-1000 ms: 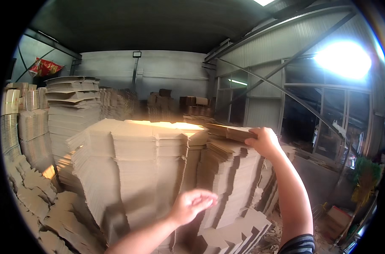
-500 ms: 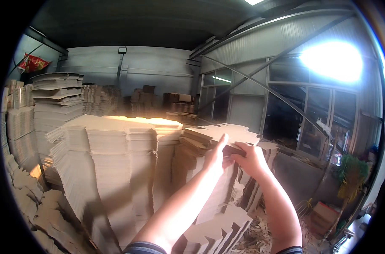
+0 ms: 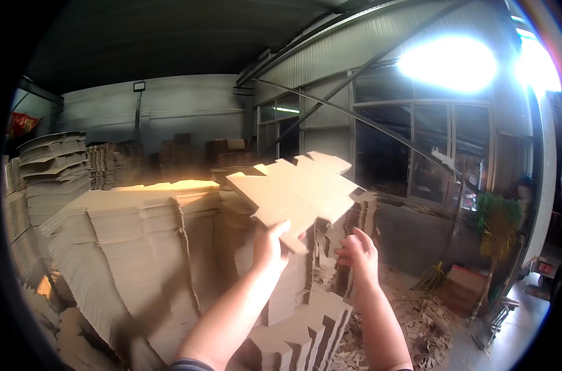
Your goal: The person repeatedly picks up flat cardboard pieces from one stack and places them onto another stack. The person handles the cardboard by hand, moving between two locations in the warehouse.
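My left hand (image 3: 271, 248) grips the near corner of a die-cut cardboard blank (image 3: 299, 193), thumb on top and fingertips underneath. The blank has notched, stepped edges and tilts up above a stack; whether it is one sheet or a thin bundle I cannot tell. To its right, my right hand (image 3: 362, 252) is off the cardboard, fingers apart and loosely bent, holding nothing. Below the hands stands a lower pile of notched blanks (image 3: 293, 334). A tall stack of cardboard (image 3: 132, 216) rises to the left.
More cardboard stacks (image 3: 52, 167) stand at the far left. Torn scraps (image 3: 411, 309) litter the floor at right, near a brown box (image 3: 465, 285) and a broom with green bristles (image 3: 497, 213). A windowed wall (image 3: 429, 148) with diagonal braces runs along the right.
The blank has been lifted off the stack in my left hand and tilted up. My right hand has let go and drawn back, lower. The view has swung right.
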Demonstrator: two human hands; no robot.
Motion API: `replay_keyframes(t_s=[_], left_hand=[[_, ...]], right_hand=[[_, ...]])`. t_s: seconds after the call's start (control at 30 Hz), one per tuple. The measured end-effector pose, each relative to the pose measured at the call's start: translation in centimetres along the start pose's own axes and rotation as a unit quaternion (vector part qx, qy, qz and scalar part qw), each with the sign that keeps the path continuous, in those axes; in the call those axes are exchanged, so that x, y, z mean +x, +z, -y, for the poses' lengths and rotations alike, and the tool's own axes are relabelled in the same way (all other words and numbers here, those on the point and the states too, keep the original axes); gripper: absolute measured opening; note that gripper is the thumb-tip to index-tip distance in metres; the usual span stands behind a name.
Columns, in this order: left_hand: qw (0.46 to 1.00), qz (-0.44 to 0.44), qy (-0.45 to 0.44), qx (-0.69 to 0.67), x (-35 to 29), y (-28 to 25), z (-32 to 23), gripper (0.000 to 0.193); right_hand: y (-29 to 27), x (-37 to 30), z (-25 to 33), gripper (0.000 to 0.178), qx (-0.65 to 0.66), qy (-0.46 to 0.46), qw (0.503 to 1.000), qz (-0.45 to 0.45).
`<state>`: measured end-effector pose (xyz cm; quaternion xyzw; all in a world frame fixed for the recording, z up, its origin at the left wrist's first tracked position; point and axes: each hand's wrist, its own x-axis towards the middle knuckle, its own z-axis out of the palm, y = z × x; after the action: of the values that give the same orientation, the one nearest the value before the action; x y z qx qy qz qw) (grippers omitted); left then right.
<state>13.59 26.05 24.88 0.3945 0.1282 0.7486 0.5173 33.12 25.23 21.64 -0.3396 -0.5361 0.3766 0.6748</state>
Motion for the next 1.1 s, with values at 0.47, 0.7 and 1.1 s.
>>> replay_keyframes(t_s=[0.47, 0.7, 1.1], left_hand=[[0.979, 0.127, -0.156, 0.019, -16.3, -10.3, 7.0, 0.096], [0.855, 0.268, 0.046, 0.442, -12.9, -6.1, 6.1, 0.100], [0.816, 0.299, -0.464, 0.175, -17.6, -13.9, 12.5, 0.063]], right_hand=[[-9.9, -13.5, -10.6, 0.066, 0.303, -0.011, 0.927, -0.222], [-18.0, -22.5, -10.9, 0.066, 0.166, -0.004, 0.978, -0.130], [-19.3, -33.0, -13.9, 0.063, 0.139, 0.194, 0.970, -0.044]])
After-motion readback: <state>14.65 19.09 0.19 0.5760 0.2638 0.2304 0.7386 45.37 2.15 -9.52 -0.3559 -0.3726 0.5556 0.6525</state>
